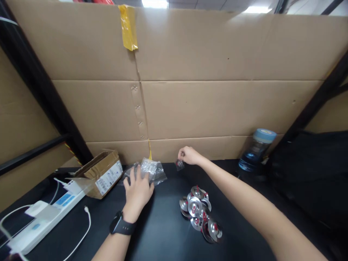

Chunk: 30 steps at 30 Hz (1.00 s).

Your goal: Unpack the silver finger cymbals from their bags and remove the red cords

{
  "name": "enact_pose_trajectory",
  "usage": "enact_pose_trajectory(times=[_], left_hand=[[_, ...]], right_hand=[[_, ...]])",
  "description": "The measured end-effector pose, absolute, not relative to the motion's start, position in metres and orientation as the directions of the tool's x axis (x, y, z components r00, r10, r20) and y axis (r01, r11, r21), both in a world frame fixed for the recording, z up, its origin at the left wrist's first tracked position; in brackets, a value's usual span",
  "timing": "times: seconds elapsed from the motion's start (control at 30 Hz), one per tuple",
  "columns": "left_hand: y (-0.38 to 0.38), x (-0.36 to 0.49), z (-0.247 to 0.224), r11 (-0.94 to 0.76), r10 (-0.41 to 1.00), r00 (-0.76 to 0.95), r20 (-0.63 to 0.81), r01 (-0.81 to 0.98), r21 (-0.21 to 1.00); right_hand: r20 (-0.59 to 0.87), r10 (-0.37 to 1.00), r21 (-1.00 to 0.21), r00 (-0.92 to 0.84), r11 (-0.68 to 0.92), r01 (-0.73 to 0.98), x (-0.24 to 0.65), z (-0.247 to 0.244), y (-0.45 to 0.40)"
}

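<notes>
Below frame centre, I see a small bag point(179, 166) hanging under the pinching right grip point(189, 156) (left grip point(138, 191), fingers spread, touches clear plastic point(160, 174)).

Nothing is legible; the white label point(109, 177) on the cardboard box point(101, 166) bears print too small to read.

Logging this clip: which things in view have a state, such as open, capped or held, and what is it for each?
Left hand: open, spread
Clear plastic packaging: under left hand
Right hand: closed in a pinch
Small plastic bag: held in right hand
Cardboard box: open at top
Metal discs: heaped together
Bottle: lid on
Power strip: white charger plugged in
White cable: visible tip unplugged
Smartwatch: strapped to left wrist
</notes>
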<state>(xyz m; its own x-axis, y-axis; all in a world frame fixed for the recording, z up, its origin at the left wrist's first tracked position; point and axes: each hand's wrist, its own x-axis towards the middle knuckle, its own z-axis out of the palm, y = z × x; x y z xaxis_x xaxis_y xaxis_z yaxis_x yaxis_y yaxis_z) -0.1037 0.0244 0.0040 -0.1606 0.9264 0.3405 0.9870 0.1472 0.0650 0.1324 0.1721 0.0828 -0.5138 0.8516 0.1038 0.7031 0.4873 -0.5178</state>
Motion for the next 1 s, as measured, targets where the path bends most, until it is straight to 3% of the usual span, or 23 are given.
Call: enact_pose_trajectory(times=[0.1, 0.23, 0.3, 0.43, 0.57, 0.73, 0.87, 1.0], left_hand=[[0.02, -0.083, 0.006, -0.046, 0.891, -0.031, 0.453, 0.987, 0.157], [0.013, -0.05, 0.001, -0.475, 0.818, 0.164, 0.551, 0.733, 0.487], [0.011, -0.039, -0.006, -0.508, 0.848, 0.173, 0.502, 0.535, 0.675], [0.009, -0.026, -0.015, -0.326, 0.94, 0.15, 0.306, 0.138, 0.935], [0.008, -0.021, -0.015, -0.235, 0.971, 0.046, 0.236, -0.04, 0.971], [0.01, -0.024, -0.018, -0.219, 0.975, -0.022, 0.221, 0.053, 0.974], [0.011, -0.026, -0.021, -0.19, 0.98, -0.034, 0.195, 0.122, 0.974], [0.006, -0.023, -0.015, -0.222, 0.971, -0.073, 0.226, 0.056, 0.973]], right_hand=[[0.114, 0.863, -0.59, -0.492, 0.457, 0.666, 0.163, 0.09, 0.152], [0.117, 0.843, -0.788, -0.524, 0.4, 0.468, 0.183, 0.089, 0.107], [0.131, 0.838, -0.897, -0.53, 0.329, 0.297, 0.187, 0.085, 0.084], [0.136, 0.877, -0.966, -0.46, 0.221, 0.135, 0.191, 0.072, 0.055], [0.128, 0.926, -0.989, -0.356, 0.148, 0.03, 0.194, 0.051, 0.043], [0.045, 0.939, -0.988, -0.34, -0.009, -0.153, 0.204, 0.028, 0.036], [-0.01, 0.923, -0.975, -0.386, -0.095, -0.202, 0.211, 0.018, 0.034], [-0.057, 0.927, -0.956, -0.372, -0.158, -0.248, 0.214, 0.018, 0.034]])
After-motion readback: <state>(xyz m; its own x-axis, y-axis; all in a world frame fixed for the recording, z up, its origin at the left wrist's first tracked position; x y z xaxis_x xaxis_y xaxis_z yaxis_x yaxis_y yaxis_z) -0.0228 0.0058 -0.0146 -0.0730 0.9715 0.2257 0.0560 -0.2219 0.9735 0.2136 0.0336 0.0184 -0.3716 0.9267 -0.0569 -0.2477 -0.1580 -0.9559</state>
